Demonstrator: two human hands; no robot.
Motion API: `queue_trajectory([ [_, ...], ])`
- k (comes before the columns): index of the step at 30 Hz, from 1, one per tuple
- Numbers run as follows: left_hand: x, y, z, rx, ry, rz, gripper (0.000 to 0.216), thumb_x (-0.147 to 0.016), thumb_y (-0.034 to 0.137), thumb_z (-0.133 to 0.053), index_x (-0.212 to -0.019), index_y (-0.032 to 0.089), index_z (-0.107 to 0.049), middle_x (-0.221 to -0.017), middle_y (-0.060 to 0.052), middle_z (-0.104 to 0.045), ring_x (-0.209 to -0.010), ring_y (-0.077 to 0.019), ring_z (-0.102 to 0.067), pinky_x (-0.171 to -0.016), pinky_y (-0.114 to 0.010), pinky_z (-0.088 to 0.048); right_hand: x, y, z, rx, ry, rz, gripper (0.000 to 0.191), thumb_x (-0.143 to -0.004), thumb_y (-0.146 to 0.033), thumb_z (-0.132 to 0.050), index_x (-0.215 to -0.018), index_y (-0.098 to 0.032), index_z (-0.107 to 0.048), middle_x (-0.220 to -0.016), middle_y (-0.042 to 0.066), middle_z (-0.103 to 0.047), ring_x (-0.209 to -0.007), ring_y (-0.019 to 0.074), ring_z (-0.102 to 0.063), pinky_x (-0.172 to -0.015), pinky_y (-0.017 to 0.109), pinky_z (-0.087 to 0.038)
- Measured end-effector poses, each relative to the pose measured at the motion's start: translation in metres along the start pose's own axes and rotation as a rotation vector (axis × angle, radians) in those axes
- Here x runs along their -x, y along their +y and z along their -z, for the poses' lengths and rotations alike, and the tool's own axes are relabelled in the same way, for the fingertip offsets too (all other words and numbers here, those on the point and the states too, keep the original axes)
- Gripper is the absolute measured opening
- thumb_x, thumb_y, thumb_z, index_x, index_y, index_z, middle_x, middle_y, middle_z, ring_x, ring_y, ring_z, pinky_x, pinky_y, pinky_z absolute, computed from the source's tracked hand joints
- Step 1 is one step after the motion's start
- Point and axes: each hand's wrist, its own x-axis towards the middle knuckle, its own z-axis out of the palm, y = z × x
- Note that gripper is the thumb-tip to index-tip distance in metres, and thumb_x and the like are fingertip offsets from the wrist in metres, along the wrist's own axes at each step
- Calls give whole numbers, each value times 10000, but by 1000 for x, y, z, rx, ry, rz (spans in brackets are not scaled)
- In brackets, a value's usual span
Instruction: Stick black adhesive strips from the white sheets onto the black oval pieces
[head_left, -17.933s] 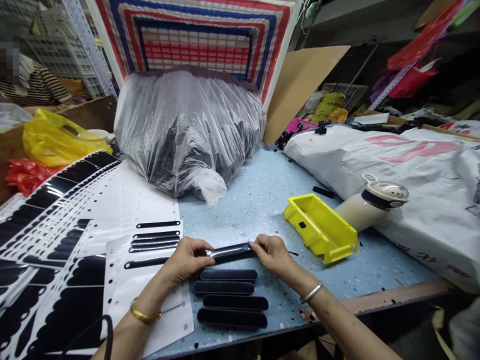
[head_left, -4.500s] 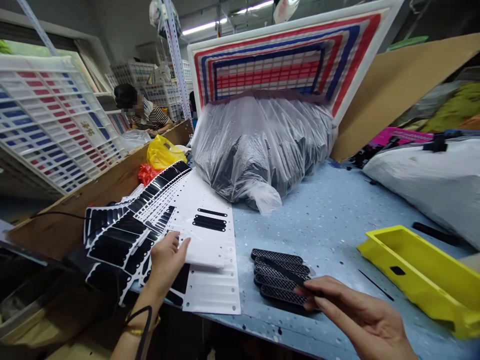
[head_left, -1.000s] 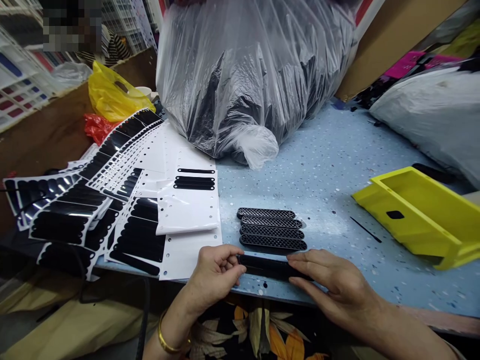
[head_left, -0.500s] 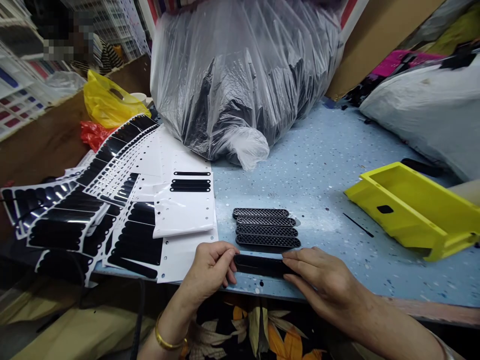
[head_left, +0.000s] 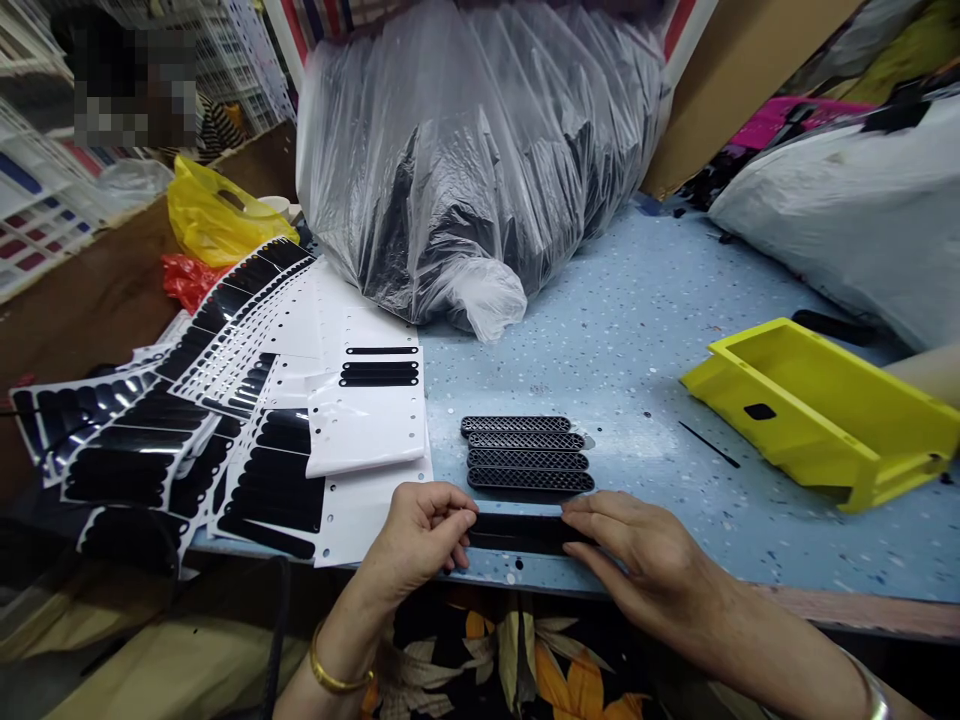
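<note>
Four mesh-faced black strips (head_left: 525, 454) are laid side by side on the bench (head_left: 645, 330), just beyond the grip. A fifth black strip (head_left: 521, 532) is pinched at its ends, left hand (head_left: 420, 535) closed on one, right hand (head_left: 637, 560) pressing the other. Many stickers remain on the sheets (head_left: 247, 430) beside the left grip.

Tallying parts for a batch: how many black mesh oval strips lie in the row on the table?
4 black mesh oval strips, side by side, just beyond the black piece between both hands; none visibly hidden.
</note>
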Motion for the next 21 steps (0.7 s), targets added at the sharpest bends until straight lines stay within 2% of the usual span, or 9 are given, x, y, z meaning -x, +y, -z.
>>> queue_trajectory([
  [5, -2, -1, 0, 28, 3, -6, 288, -741, 404, -661, -827, 129, -672, -483, 39, -582, -381, -108, -606, -339, -144, -395, 0, 0, -1, 4, 21, -11, 238, -917, -136, -490, -994, -211, -702, -917, 85, -728, -828, 215, -703, -728, 336, -607],
  [10, -3, 1, 0, -13, -27, 14, 244, -700, 375, -692, -684, 137, -641, -470, 40, -571, -370, -94, -594, -338, -136, -399, 0, -3, 0, 19, 36, -5, 215, -928, -140, -484, -977, -195, -686, -915, 93, -716, -834, 219, -697, -744, 346, -601],
  [14, -3, 1, 0, -42, -25, 11, 221, -695, 348, -690, -650, 140, -633, -463, 39, -565, -371, -94, -596, -341, -135, -402, 1, -2, -1, -4, 28, -7, 219, -925, -132, -487, -982, -192, -690, -909, 90, -713, -815, 206, -691, -728, 335, -601],
  [18, -3, 0, 0, -67, -13, -3, 200, -709, 332, -690, -670, 142, -639, -463, 44, -562, -376, -97, -599, -348, -138, -405, 2, 1, -1, -33, 6, -14, 226, -919, -110, -492, -979, -195, -693, -942, 90, -716, -837, 201, -697, -741, 322, -604],
  [21, -1, 0, 0, -33, -8, -24, 236, -746, 370, -661, -773, 135, -664, -480, 44, -573, -382, -100, -603, -350, -143, -405, 1, -1, 1, -30, 3, -23, 209, -916, -118, -511, -972, -200, -695, -930, 85, -717, -830, 204, -697, -734, 321, -604],
])
